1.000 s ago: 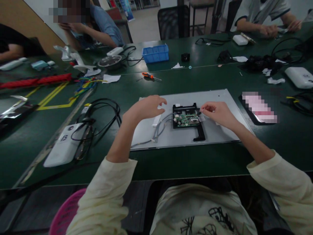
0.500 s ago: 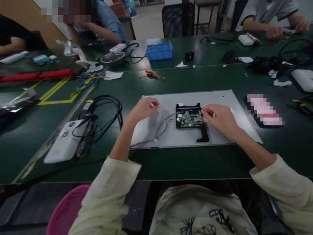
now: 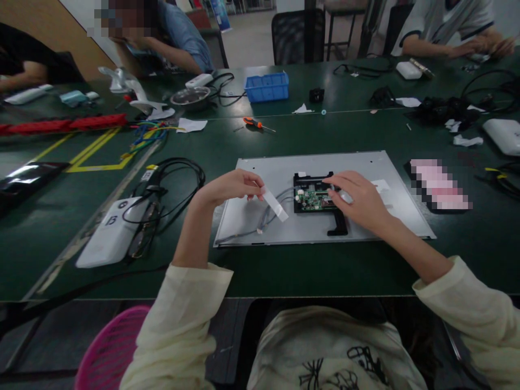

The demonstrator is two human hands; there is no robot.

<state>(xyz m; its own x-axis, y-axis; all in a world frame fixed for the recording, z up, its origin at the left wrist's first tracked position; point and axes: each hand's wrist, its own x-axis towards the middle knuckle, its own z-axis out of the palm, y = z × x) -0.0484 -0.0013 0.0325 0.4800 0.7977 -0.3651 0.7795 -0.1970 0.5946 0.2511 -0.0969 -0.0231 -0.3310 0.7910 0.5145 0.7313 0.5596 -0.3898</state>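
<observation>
A pale, see-through strip of tape (image 3: pixel 276 203) hangs from the pinched fingers of my left hand (image 3: pixel 239 186), slanting down to the right over the grey cables (image 3: pixel 265 216). Beneath lies a flat silvery panel (image 3: pixel 244 168). On the panel sits a black plastic bracket (image 3: pixel 338 223) with a green circuit board (image 3: pixel 311 199) in it. My right hand (image 3: pixel 359 200) is over the board's right side, thumb and forefinger apart, with nothing visible between them. Its fingers cover part of the board and bracket. The grey cables run from the board's left edge.
A pink-covered phone-like object (image 3: pixel 441 184) lies right of the panel. To the left are a white power bank (image 3: pixel 109 233) and black cables (image 3: pixel 190 162). Beyond are an orange screwdriver (image 3: pixel 254 123) and a blue basket (image 3: pixel 266 89). Other people sit across the table.
The tape strip now shows clearly in my left hand, which has dropped slightly. My right hand has shifted left over the board, and its thumb and forefinger have parted.
</observation>
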